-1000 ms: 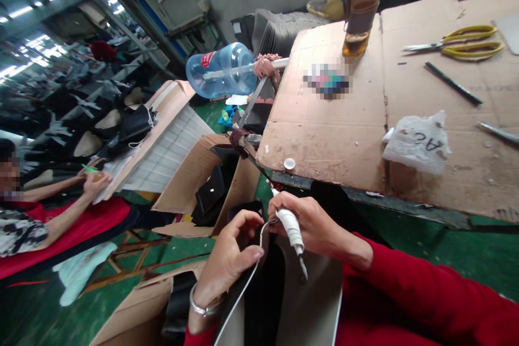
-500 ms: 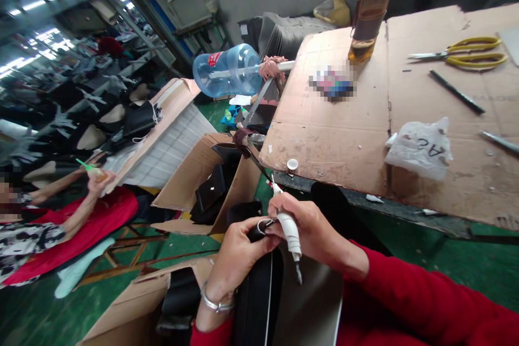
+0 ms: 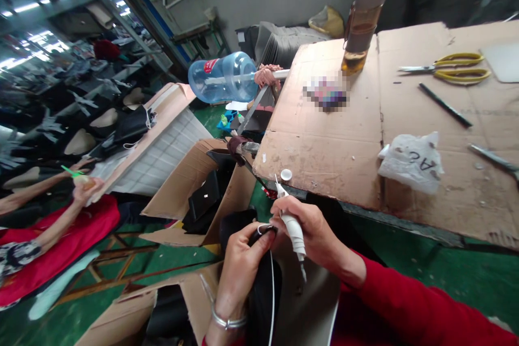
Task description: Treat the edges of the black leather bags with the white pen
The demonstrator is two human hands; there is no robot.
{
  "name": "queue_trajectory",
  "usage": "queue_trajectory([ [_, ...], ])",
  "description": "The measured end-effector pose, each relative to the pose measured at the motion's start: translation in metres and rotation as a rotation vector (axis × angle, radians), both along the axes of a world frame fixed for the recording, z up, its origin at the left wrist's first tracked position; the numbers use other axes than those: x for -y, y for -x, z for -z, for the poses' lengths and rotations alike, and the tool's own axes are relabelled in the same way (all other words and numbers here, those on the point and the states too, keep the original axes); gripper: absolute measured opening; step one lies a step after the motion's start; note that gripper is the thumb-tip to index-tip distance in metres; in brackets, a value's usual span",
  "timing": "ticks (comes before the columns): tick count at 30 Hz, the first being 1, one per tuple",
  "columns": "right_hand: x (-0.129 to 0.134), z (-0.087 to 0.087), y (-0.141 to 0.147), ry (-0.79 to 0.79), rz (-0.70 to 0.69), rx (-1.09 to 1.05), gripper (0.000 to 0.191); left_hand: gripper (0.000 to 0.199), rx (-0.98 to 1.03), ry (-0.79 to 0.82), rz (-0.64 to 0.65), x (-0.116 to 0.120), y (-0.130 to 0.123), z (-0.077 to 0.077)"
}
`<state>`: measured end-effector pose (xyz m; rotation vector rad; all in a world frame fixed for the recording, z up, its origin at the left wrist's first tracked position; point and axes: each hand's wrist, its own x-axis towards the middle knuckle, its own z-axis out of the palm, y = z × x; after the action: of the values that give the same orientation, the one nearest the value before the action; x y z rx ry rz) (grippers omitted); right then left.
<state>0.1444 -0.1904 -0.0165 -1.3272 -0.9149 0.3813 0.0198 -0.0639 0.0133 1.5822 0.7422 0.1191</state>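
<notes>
In the head view, a left hand [image 3: 239,262] pinches a black piece [image 3: 261,232] threaded with white cord [image 3: 273,292], off the table's [image 3: 324,146] near-left corner; the right hand [image 3: 310,227] grips a white-wrapped tool [image 3: 292,230]. Its pointed tip, close by, could prick the pinching fingers should it slip.

You have before you: scissors [image 3: 438,67], one pair; drink bottle [image 3: 362,24], one; blue jug [image 3: 227,80], one; loose white cap [image 3: 286,175], one; crumpled bag [image 3: 411,163], one; open cartons [image 3: 172,194] [image 3: 121,316], two.
</notes>
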Motion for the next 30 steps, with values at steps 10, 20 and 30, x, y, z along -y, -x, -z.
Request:
queue_trajectory([
  [10,0.027,0.008,-0.068,0.039,0.354,0.048,0.023,0.029,0.030,0.283,-0.089,0.003,-0.033,0.022],
  [20,0.015,0.023,-0.084,0.167,0.395,0.032,0.028,0.028,0.042,0.216,-0.158,-0.008,-0.064,0.034],
  [30,0.014,0.025,-0.088,0.265,0.372,0.213,0.025,0.026,-0.026,0.215,-0.008,-0.017,-0.081,0.028],
])
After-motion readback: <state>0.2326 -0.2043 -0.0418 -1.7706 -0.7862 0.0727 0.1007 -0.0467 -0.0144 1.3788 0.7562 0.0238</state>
